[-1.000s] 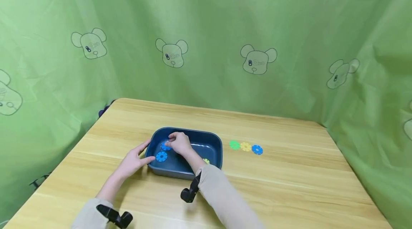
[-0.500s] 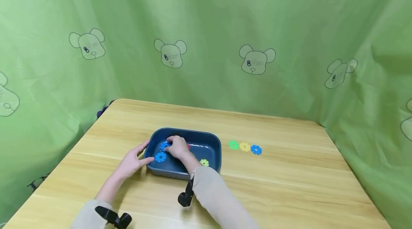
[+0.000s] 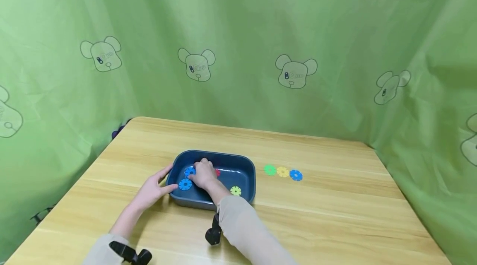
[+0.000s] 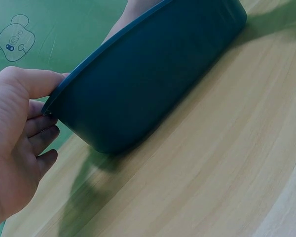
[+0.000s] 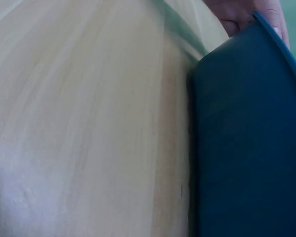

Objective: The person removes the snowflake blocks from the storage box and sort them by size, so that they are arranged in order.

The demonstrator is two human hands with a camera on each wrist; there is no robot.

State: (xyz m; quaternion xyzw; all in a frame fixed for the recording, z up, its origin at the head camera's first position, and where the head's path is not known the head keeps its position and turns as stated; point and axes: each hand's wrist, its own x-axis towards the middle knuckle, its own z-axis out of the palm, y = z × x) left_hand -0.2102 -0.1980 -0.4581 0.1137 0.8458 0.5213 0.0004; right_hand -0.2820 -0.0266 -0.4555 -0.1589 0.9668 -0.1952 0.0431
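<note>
A dark blue plastic basin (image 3: 238,205) stands on the table. My left hand (image 3: 150,191) grips its left end, thumb over the rim and fingers along the outside; the left wrist view shows the thumb hooked on the basin's edge (image 4: 79,71). Inside the basin, my right hand (image 3: 204,175) reaches down with bent fingers, thumb beside a blue notched plastic disc (image 3: 189,172). I cannot tell whether it pinches a piece. Another blue disc (image 3: 185,184) lies near my left thumb. A red piece (image 3: 218,172) peeks out behind the right hand, and a yellow-green disc (image 3: 235,191) lies farther right.
Right of the basin, a green disc (image 3: 270,169), a yellow disc (image 3: 283,172) and a blue disc (image 3: 296,174) form a row on the wooden table (image 3: 335,215). A green curtain (image 3: 238,103) with bear-head prints hangs behind the table and along both sides.
My right hand has shifted a little toward the viewer within the basin, and the red piece and the yellow-green disc have come into fuller view. My left hand stays on the rim.
</note>
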